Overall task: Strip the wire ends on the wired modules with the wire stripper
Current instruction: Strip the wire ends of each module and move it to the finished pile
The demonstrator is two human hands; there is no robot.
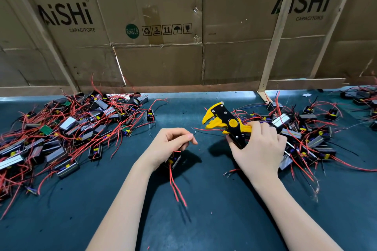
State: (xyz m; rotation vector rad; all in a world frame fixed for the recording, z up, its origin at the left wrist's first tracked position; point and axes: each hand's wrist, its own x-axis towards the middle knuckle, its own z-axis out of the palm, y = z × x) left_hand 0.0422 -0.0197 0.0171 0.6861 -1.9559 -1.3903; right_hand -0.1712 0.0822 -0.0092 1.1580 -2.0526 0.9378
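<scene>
left hand [171,144] grip pinching a thin black wire [201,131], small module [174,160] tucked under the palm, red leads [177,187] dangling | right hand [260,146] grip wrapped round the yellow wire stripper [223,120] handles, its mouth gaping toward the wire | module heaps left [67,128] and right [302,128] on the dark table [204,220] | cardboard wall [163,26] behind

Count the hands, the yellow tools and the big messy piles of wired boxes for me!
Hands: 2, left hand and right hand
Yellow wire stripper: 1
Big piles of wired modules: 2, left pile and right pile
Total: 5
</scene>
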